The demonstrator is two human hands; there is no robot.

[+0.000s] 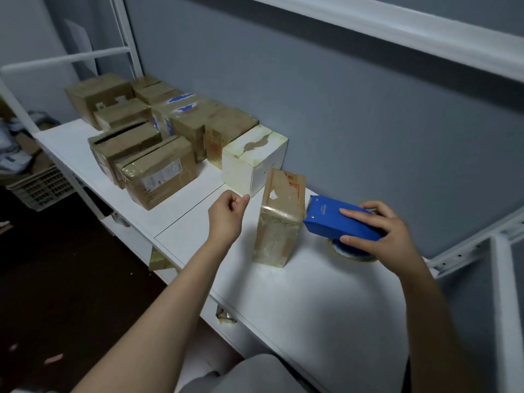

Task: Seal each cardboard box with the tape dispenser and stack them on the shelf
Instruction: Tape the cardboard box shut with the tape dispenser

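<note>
- Right of centre, my right hand (pixel 388 236) grips the blue plastic tape dispenser (pixel 337 219) just beside a tall brown cardboard box (pixel 279 219).
- At centre, my left hand (pixel 228 214) is curled on nothing.

Tape-wrapped brown cardboard box (pixel 279 219) upright on white shelf (pixel 326 293), blue tape dispenser (pixel 329 219) just beside it, other boxes (pixel 158 171) farther left.

The tape dispenser (pixel 337 219) largely hides its tape roll (pixel 349 255).

I log a white slatted crate (pixel 42 188) far left, pink scraps (pixel 54 358) on dark floor (pixel 56 279), grey wall (pixel 340 109) behind.
</note>
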